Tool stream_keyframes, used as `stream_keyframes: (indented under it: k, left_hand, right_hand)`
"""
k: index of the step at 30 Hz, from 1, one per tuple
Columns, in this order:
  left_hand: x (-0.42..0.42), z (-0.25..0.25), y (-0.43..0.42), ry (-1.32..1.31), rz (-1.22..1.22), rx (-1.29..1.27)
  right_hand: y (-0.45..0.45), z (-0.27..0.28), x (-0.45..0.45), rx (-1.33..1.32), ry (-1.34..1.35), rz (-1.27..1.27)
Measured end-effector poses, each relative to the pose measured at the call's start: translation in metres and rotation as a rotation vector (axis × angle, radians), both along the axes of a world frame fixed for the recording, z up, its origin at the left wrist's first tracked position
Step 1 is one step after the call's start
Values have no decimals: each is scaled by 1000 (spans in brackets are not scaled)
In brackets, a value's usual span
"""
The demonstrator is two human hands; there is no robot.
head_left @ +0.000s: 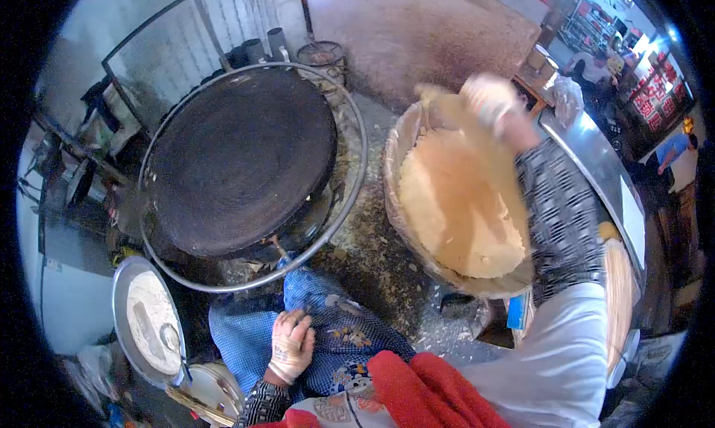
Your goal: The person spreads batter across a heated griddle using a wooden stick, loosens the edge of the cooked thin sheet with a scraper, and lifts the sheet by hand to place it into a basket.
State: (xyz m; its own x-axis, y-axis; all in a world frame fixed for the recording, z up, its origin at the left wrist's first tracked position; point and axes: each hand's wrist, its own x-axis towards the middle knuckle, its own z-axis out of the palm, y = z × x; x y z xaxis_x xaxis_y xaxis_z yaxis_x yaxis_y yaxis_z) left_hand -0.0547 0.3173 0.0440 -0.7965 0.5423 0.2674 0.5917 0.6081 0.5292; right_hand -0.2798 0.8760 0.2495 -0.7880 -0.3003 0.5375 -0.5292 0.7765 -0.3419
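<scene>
My left hand [292, 346], in a white glove with bare fingertips, rests on the blue checked apron [335, 316] over my leg, its fingers curled in and nothing visible in them. At the upper right, my right hand [495, 108] is blurred by motion at the edge of a thin tan sheet [477, 145], also smeared, and appears to grip it. Under the sheet, a large round container [397, 205] with a lined rim holds a pale yellowish mass [462, 242]. A round dark griddle [242, 160] lies left of the container, its surface bare.
A metal ring [357, 182] surrounds the griddle. At the lower left stands a metal basin [123, 301] of white powder with a scoop. A metal counter [596, 152] runs along the right, beside a long stack of pale flat pieces [617, 301]. People are in the background at the upper right.
</scene>
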Motion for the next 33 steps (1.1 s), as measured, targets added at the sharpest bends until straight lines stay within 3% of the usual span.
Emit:
stream_keyframes:
  k: [1, 2, 3, 7, 8, 10, 12, 15, 16, 19, 20, 22, 23, 25, 27, 29, 30, 32, 33]
  left_hand:
    - [1, -1, -8, 5, 4, -8]
    - [4, 1, -14, 48, 40, 34]
    - [10, -4, -24, 60, 92, -6]
    - [30, -21, -53, 38, 200, -99]
    - [28, 4, -42, -10, 189, -111]
    - [33, 3, -41, 47, 179, -165]
    - [35, 2, -44, 34, 176, -193]
    - [27, 1, -42, -32, 192, -207]
    - [22, 10, -32, 60, 176, -191]
    - [18, -10, -40, 13, 173, -249]
    - [16, -4, -34, -41, 174, -190]
    - [14, 5, -27, 32, 149, -171]
    - [12, 11, -23, 19, 155, -171]
    - [11, 15, -26, 4, 143, -151]
    - [11, 15, -30, -23, 136, -144]
    - [13, 21, -26, -45, 124, -87]
    - [15, 9, -31, -88, 101, -97]
    - [34, 8, -37, -131, 32, -74]
    - [39, 4, -38, -163, 22, -100]
  right_hand:
    - [-42, -25, 18, 443, -149, -340]
    - [-74, -57, 35, 725, -376, -516]
    - [-93, -99, 48, 806, -528, -553]
    - [-85, -311, 91, 607, -562, -697]
    - [-80, -350, 96, 603, -669, -697]
    - [-79, -376, 101, 403, -882, -806]
    - [-80, -381, 105, 295, -1107, -847]
    - [-67, -415, 99, 275, -1083, -831]
    - [-67, -411, 101, 294, -1088, -797]
    - [-62, -448, 109, 277, -931, -783]
    - [-66, -435, 118, 83, -959, -752]
    - [-89, -338, 117, -159, -1106, -790]
    - [-91, -331, 124, -185, -991, -855]
    - [-83, -371, 129, -303, -789, -960]
    - [-88, -355, 132, -488, -590, -1006]
    - [-121, -331, 131, -398, -397, -965]
    - [-144, -335, 133, -293, -287, -886]
    - [-201, -312, 144, -427, -146, -581]
    - [-236, -306, 144, -658, -132, -340]
